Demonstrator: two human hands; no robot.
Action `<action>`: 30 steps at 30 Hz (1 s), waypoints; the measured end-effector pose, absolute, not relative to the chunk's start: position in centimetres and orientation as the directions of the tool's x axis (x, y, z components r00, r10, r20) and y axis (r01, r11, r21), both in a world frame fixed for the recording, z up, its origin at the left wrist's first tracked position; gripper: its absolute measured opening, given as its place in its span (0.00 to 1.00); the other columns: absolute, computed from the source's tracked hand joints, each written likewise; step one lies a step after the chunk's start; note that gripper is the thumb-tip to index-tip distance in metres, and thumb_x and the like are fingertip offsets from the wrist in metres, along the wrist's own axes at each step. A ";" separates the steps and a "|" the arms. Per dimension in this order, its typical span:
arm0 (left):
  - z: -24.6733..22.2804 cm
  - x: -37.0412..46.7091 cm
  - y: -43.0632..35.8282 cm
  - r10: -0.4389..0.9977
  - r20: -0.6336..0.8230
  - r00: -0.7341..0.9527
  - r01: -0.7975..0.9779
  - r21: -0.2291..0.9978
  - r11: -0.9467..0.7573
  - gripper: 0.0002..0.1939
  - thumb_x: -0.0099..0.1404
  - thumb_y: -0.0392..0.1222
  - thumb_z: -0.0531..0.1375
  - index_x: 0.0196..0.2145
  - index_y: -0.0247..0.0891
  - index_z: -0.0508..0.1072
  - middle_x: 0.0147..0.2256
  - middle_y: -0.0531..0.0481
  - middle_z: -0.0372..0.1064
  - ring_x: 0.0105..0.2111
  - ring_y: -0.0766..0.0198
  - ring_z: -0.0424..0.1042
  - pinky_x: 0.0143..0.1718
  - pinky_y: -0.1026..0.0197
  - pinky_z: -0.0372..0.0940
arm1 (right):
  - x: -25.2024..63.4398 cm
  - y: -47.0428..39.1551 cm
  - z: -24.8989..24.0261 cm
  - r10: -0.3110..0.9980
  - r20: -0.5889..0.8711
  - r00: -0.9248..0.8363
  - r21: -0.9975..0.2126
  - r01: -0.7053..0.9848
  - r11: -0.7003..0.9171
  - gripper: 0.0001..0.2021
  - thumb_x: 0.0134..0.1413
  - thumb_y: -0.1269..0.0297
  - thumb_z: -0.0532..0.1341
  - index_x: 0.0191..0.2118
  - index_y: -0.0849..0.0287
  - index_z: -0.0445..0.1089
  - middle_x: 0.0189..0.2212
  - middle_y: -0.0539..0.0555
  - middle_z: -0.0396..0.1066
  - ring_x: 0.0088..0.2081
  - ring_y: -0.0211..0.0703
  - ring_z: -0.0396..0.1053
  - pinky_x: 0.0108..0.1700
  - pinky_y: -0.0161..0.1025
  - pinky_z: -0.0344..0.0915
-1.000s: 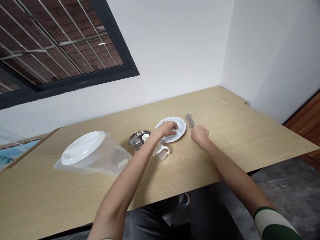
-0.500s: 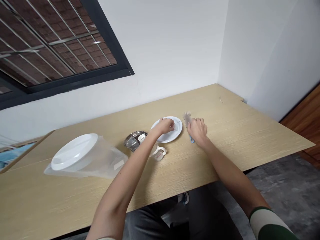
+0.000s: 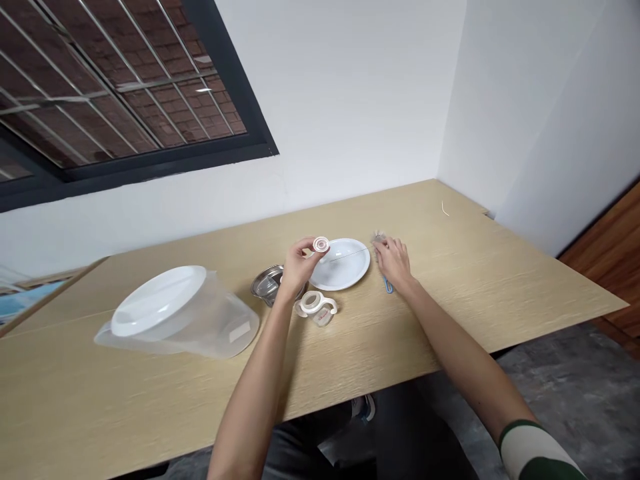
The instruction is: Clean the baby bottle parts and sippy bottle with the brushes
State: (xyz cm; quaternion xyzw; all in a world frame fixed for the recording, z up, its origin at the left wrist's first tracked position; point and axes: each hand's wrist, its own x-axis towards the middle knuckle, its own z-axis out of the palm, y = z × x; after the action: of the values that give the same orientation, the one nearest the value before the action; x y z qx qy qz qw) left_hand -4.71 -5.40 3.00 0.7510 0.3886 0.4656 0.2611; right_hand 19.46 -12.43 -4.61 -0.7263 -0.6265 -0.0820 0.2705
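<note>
Pinched in the fingers of my left hand [image 3: 299, 267] is a small round white piece [image 3: 321, 245], like a bottle's teat ring, its ringed face turned toward me. It is raised by the left rim of a white plate [image 3: 345, 277]. A thin wire-like rod [image 3: 353, 254] crosses the plate; whether it touches either hand, I cannot tell. My right hand [image 3: 395, 262] is closed round a bottle brush at the table, hiding its middle. Grey bristles [image 3: 380, 237] show above the fingers and a blue looped handle [image 3: 388, 287] below. A clear baby bottle [image 3: 323, 316] with white handles stands uncapped near my left wrist.
Left of my forearm a steel bowl [image 3: 261, 291] holds clear and white parts, partly hidden. A large translucent pitcher [image 3: 215, 327] with a white lid lies farther left. A bent white strip [image 3: 445, 209] lies at the table's far right. The wall is behind.
My left hand has moved left and turned, so the round white piece now faces me and the baby bottle is uncovered. My right hand stays at the brush. The view has shifted slightly.
</note>
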 end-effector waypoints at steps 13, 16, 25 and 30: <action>0.2 -6.1 -5.3 0.808 0.583 -0.087 0.100 0.812 -0.576 0.14 0.52 0.48 0.73 0.31 0.36 0.80 0.30 0.51 0.75 0.31 0.65 0.71 0.37 0.62 0.66 | 19.6 -11.8 -5.2 0.838 0.511 0.189 -0.295 0.955 -0.036 0.18 0.73 0.64 0.49 0.46 0.59 0.77 0.48 0.64 0.73 0.51 0.58 0.63 0.52 0.51 0.57; 0.6 -6.5 -5.1 0.767 0.632 -0.111 -0.023 0.770 -0.637 0.16 0.52 0.50 0.75 0.30 0.37 0.78 0.31 0.50 0.76 0.33 0.64 0.74 0.39 0.60 0.70 | 19.6 -11.8 -5.0 0.846 0.505 0.172 -0.306 0.952 -0.011 0.18 0.73 0.63 0.47 0.46 0.59 0.74 0.48 0.65 0.72 0.53 0.59 0.63 0.55 0.54 0.57; 0.4 -8.1 -5.0 0.760 0.635 -0.138 -0.012 0.766 -0.642 0.21 0.54 0.57 0.75 0.33 0.40 0.75 0.33 0.52 0.75 0.42 0.59 0.78 0.45 0.55 0.73 | 20.4 -12.4 -4.0 0.699 0.645 0.309 -0.516 0.851 0.100 0.23 0.75 0.51 0.40 0.46 0.58 0.67 0.47 0.63 0.70 0.53 0.56 0.66 0.57 0.60 0.62; 0.0 -7.6 -5.7 0.760 0.629 -0.164 -0.096 0.756 -0.647 0.26 0.51 0.59 0.76 0.39 0.39 0.77 0.39 0.48 0.78 0.38 0.60 0.78 0.47 0.54 0.75 | 20.8 -12.1 -4.0 0.508 0.761 0.405 -0.607 0.721 0.334 0.24 0.74 0.44 0.42 0.47 0.57 0.66 0.41 0.57 0.71 0.47 0.48 0.72 0.52 0.54 0.70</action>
State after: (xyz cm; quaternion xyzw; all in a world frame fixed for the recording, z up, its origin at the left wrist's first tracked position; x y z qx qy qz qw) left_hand -7.63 -5.70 0.04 0.5710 0.2906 0.7053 0.3032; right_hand 20.82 -12.11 -3.99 -0.5703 -0.5387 -0.0868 0.6141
